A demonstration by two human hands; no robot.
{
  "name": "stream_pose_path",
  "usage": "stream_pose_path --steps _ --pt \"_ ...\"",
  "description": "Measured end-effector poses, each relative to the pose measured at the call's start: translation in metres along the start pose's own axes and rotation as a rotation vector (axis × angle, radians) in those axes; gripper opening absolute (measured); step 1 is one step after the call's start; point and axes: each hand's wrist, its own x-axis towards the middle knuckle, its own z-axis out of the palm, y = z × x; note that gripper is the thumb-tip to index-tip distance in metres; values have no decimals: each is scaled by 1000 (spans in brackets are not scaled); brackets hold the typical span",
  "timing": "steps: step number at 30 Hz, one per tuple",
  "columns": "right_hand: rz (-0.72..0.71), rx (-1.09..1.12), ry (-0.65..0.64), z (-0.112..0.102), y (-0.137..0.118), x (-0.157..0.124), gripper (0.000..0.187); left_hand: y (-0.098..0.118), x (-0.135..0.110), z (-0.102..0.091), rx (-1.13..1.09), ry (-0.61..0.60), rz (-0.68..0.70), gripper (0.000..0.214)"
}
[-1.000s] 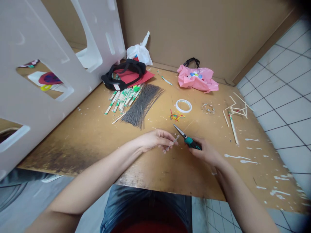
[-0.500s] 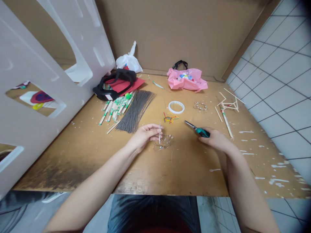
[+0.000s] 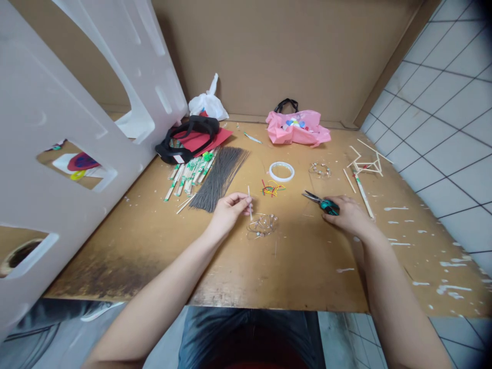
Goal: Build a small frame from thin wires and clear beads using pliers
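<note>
My left hand (image 3: 229, 209) is closed in a pinch on a short thin wire piece (image 3: 249, 201) that stands upright above the table (image 3: 115, 241). Just to its right lies a small tangle of wire with beads (image 3: 263, 225). My right hand (image 3: 347, 214) is wrapped round the green handles of small pliers (image 3: 321, 201), whose jaws point left and rest low over the table. The two hands are well apart.
A bundle of dark thin wires (image 3: 219, 177) and paper-wrapped chopsticks (image 3: 188, 171) lie behind my left hand. Coloured rubber bands (image 3: 272, 189), a tape ring (image 3: 282, 171), a pink bag (image 3: 298, 128), black goggles (image 3: 184, 139) and a stick frame (image 3: 367, 165) stand farther back. A white foam panel (image 3: 57, 102) rises at left.
My right hand has drawn away to the right with the pliers and lowered them toward the table. My left hand has turned the wire piece upright beside the beaded wire tangle.
</note>
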Motion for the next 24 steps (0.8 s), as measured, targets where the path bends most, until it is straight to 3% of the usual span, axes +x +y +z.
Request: stream_pose_path --steps 8,12,14,16,19,21,24 --pt "-17 29 -1 0 -3 -2 52 1 7 -6 33 59 86 33" --pt "-19 330 188 -1 -36 -6 40 2 8 -5 8 76 90 29" --pt "45 553 160 2 -64 -7 33 3 7 -5 -8 64 67 27" --pt "-5 663 -4 7 -91 -7 28 5 5 -7 -41 -32 -19 26" --pt "-27 687 -114 15 -119 -5 28 10 2 -11 -72 -311 -196 24" --pt "24 777 -222 19 -128 -2 29 13 -1 -12 -34 -450 -263 24" --pt "87 916 -298 23 -131 -2 25 16 -6 -12 48 -538 -297 27"
